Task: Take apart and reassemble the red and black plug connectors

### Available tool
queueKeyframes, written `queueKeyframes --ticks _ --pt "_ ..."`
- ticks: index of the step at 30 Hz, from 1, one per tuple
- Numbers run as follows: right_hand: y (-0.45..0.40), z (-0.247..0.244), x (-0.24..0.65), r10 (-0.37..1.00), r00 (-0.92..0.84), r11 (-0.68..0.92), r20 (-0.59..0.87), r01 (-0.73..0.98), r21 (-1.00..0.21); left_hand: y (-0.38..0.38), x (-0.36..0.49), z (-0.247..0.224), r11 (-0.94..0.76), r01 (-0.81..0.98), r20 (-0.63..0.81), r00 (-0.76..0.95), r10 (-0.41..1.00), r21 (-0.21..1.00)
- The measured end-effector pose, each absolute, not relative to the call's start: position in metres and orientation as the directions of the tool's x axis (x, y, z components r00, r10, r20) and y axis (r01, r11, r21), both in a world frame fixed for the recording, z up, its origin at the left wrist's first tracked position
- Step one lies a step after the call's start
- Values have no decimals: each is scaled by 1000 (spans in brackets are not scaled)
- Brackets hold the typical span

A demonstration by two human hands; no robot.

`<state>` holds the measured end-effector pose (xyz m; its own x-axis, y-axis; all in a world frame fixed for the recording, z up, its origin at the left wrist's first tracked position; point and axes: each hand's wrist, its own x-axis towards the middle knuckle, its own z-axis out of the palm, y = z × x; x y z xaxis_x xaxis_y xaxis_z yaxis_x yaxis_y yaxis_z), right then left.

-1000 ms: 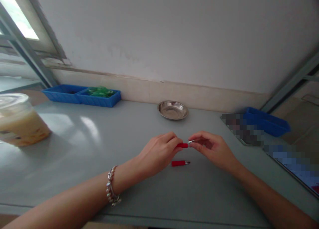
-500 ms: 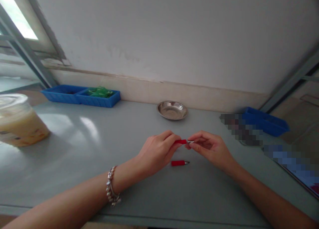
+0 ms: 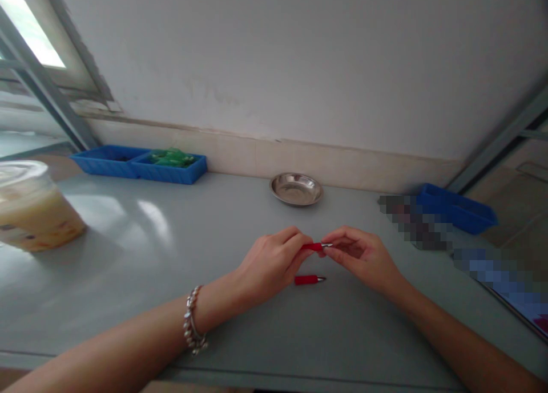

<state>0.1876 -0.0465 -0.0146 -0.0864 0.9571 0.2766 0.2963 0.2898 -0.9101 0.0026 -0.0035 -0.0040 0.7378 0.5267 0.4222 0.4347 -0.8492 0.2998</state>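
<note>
My left hand (image 3: 276, 259) is closed on a short red pen barrel (image 3: 311, 247), its other end hidden in my fingers. Between thumb and fingertips my right hand (image 3: 362, 253) pinches a small silver pen tip (image 3: 327, 244), which meets the barrel's right end. Whether the tip sits inside the barrel or only touches it, I cannot tell. Just below my hands a second red pen piece (image 3: 305, 280) with a silver point lies flat on the grey table (image 3: 231, 341), pointing right.
A shallow steel dish (image 3: 296, 190) stands near the wall. At the back left, a blue tray (image 3: 166, 175) holds green pieces. A lidded drink cup (image 3: 40, 216) is at far left. Another blue tray (image 3: 456, 209) and blurred flat items (image 3: 500, 290) are on the right.
The gap between the red barrel and the silver tip has closed; the two pieces now meet. My left hand and the barrel have shifted slightly. The piece on the table stays put.
</note>
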Motion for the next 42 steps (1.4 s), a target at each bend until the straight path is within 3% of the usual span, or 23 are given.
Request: queueKeyframes --ticks 13,19,29,42 --pt "-45 -17 188 950 -108 313 294 294 -903 -4 3 -5 -858 410 427 747 510 308" --pt "-46 -18 189 931 -136 365 340 411 -835 -4 3 -5 -855 428 397 759 516 294" --pt "-48 -12 190 949 -152 313 277 578 -754 -5 2 -5 -856 435 406 754 516 279" --pt "-48 -11 193 891 -314 444 327 750 -489 -5 4 -4 -861 439 388 769 508 257"
